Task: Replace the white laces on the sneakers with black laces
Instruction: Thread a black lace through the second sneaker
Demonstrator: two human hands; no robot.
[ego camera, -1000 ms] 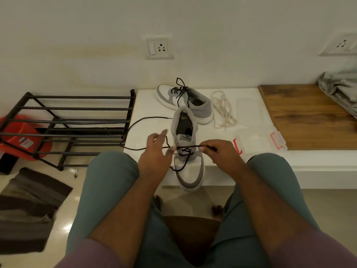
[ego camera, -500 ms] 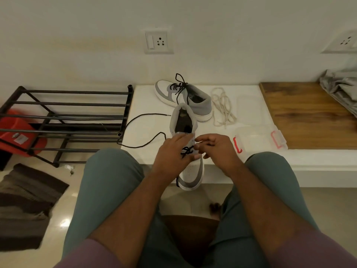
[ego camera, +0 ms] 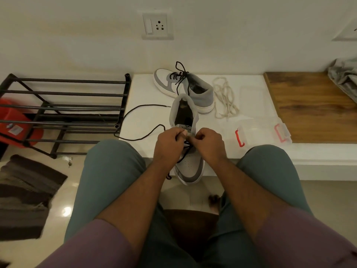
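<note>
A grey and white sneaker [ego camera: 190,167] lies on the white ledge [ego camera: 146,93], toe towards me and over the front edge. My left hand [ego camera: 169,145] and my right hand [ego camera: 207,144] meet over its eyelets with curled fingers. Each pinches the black lace [ego camera: 139,120], whose free length loops away to the left across the ledge. A short lace end hangs below my left hand beside the toe. The second sneaker [ego camera: 185,87], laced in black, lies behind. The white laces [ego camera: 225,100] sit in a loose pile to its right.
A clear plastic box with red clips [ego camera: 262,130] sits on the ledge at right, next to a wooden board [ego camera: 313,107] with grey cloth [ego camera: 343,78]. A black metal shoe rack [ego camera: 63,113] stands left, with a red item [ego camera: 17,124] behind and a dark mat [ego camera: 27,196] on the floor.
My hands came together over the sneaker's eyelets from being spread apart with the lace taut. The lace's left length went slack and now curls on the ledge.
</note>
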